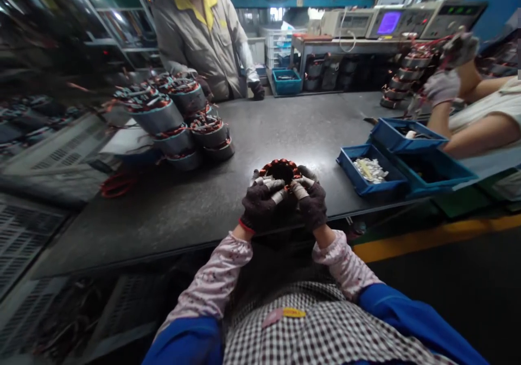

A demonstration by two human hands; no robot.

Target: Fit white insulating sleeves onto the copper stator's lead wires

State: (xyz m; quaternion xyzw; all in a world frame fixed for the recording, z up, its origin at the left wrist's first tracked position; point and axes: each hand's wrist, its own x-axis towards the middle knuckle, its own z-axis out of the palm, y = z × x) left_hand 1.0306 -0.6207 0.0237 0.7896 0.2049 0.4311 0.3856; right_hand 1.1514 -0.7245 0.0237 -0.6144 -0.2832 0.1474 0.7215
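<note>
A round motor stator (280,170) with copper windings sits at the near edge of the dark worktable (285,131). My left hand (260,202), in a dark glove with taped fingertips, grips its left side. On the right side, my right hand (311,202) wears the same kind of glove and holds the stator too. The fingers of both hands curl over the top of the windings. The lower part of the stator is hidden behind my hands.
Stacked stators (179,120) stand at the left of the table. Blue bins (391,158) with small parts sit at the right. A person in a grey jacket (203,39) stands across the table. Another person's gloved hands (443,82) work on stators at the far right. Test instruments (391,21) line the back bench.
</note>
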